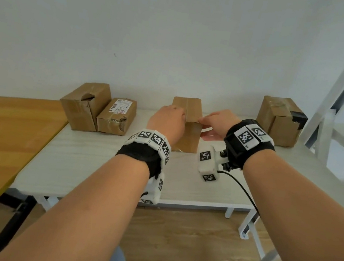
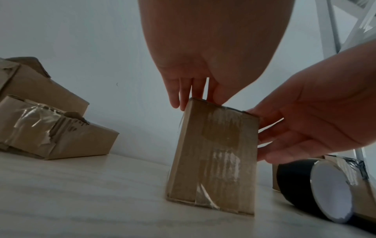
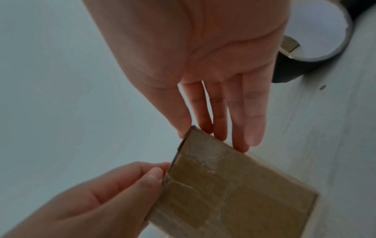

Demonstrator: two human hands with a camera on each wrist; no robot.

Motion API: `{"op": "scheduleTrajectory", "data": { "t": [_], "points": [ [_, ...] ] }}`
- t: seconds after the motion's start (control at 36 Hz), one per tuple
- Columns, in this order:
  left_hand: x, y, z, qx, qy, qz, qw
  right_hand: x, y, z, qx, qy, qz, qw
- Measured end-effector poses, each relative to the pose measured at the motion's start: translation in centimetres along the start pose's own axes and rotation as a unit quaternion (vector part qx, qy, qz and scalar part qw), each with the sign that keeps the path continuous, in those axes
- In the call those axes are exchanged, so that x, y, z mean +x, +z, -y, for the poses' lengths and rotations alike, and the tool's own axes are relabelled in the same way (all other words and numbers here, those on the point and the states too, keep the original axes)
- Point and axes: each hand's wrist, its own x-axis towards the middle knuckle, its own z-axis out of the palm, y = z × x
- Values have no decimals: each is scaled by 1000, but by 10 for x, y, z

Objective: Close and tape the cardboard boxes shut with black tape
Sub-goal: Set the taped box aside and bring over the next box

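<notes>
Fingers first: my left hand [image 1: 166, 122] has its fingers [image 2: 184, 95] pointing straight down, tips resting on the top edge of the small brown cardboard box [image 1: 188, 130] in the middle of the pale wood-grain desk [image 1: 96, 164]. My right hand [image 1: 218, 123] sits at the box's right side, thumb and forefinger pinching that top edge, other fingers loose along the wall.

So the box is right between both hands, neither one nearer. It stands upright, long axis vertical, narrow face toward me, the end to seal pointing up.

The roll of black tape [image 2: 317, 190] lies on its side just right of the box, under my right hand, so I'd guess that hand goes for it.
</notes>
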Motion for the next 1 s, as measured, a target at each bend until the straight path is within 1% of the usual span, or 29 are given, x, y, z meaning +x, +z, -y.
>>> {"op": "scheduleTrajectory", "data": {
  "t": [0.08, 0.22, 0.31, 0.47, 0.56, 0.58, 0.64, 0.69, 0.81, 0.86, 0.92, 1.0],
  "points": [
    [0, 1, -1, 2, -4, 1, 1000, -1, 2, 1, -25, 10, 10, 1000],
    [-2, 0, 2, -8, 2, -5, 1000, 0, 7, 1, 30, 51, 32, 998],
    [-2, 1, 1, -8, 6, -8, 1000, -3, 4, 0, 49, 62, 29, 996],
    [-4, -1, -3, -1, 3, -8, 1000, -2, -3, -5, 43, 36, 38, 998],
    [-4, -2, -4, -3, 2, -13, 1000, 1, -3, -7, 22, -8, 5, 1000],
    [-3, -1, -4, -6, 0, -14, 1000, 2, -4, -7, 3, -37, -17, 999],
    [0, 1, -2, -16, -5, -9, 1000, 1, -5, -6, -74, -104, -58, 990],
    [4, 1, 1, -23, -14, 3, 1000, -3, -6, -4, -180, -149, -67, 970],
    [7, 2, 5, -10, -15, 12, 1000, -8, -5, -5, -344, -155, -56, 924],
    [6, 4, 6, -10, -14, 12, 1000, -8, -3, -8, -402, -163, -47, 900],
    [6, 5, 6, -20, -17, 15, 1000, -8, -3, -12, -426, -171, -47, 887],
    [7, 5, 6, -26, -18, 20, 999, -12, -6, -16, -438, -184, -55, 878]
  ]
}}
